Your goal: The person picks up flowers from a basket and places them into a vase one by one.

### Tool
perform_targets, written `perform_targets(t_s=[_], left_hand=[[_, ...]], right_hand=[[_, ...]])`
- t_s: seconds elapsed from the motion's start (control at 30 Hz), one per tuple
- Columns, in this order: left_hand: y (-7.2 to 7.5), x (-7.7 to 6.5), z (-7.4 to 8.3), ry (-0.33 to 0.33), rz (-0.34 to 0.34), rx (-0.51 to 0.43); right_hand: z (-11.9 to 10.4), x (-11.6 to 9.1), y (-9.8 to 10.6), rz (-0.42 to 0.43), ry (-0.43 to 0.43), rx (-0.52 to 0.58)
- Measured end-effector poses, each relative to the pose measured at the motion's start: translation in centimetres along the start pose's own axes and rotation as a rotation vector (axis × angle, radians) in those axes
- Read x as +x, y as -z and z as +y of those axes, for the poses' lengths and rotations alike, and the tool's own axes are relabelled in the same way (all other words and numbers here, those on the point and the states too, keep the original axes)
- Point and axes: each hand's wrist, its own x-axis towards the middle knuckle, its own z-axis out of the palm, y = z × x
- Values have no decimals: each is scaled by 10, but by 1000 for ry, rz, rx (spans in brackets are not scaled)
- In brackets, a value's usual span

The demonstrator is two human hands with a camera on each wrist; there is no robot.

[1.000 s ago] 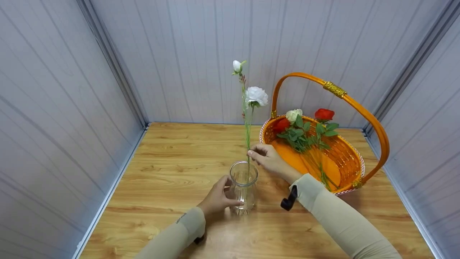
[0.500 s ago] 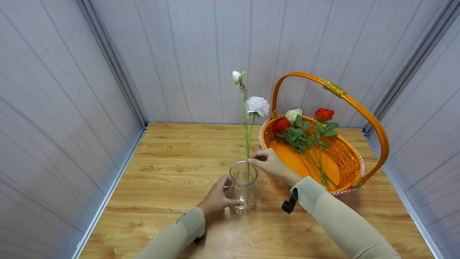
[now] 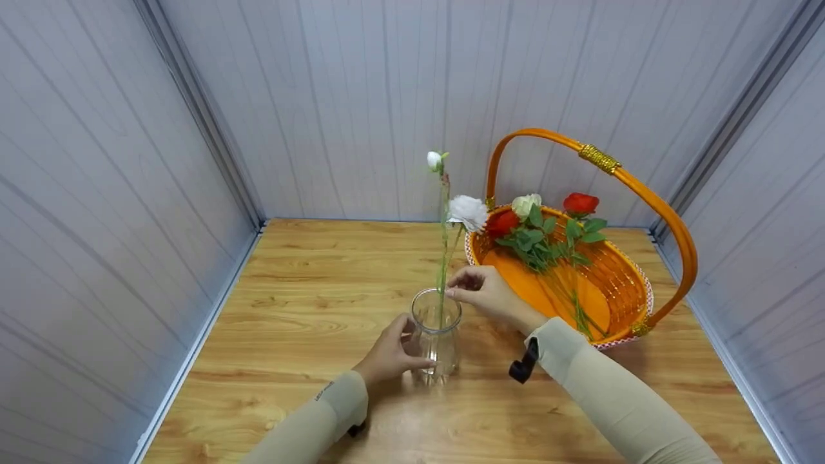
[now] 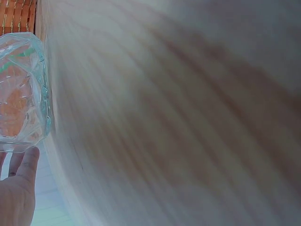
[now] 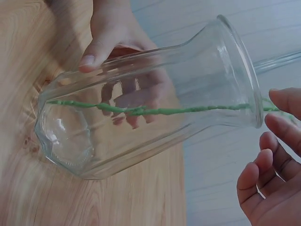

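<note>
The left hand [image 3: 388, 354] grips the vase [image 3: 448, 354]; the right hand [image 3: 486, 293], finger and thumb narrowly parted, flanks the green stem [image 5: 169, 111]; the basket [image 3: 626, 287] lies at the vase's two o'clock.

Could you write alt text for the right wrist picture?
A left hand grips a clear glass vase on a wooden table, seen at a sideways angle. A green stem runs inside it, and a right hand is just outside the rim.

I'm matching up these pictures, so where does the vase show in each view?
Head: vase in the lower middle.
Left wrist: at the left edge, mostly upper half, partly cut off.
Right wrist: across the middle, rim toward the right.
Shared landmark: the left hand.
</note>
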Motion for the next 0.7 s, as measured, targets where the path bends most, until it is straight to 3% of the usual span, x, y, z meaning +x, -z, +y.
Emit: perform_targets(t_s=[0.7], left_hand=[[2, -1, -1, 7, -21, -6]], right_hand=[[10, -7, 23, 74, -18, -26]])
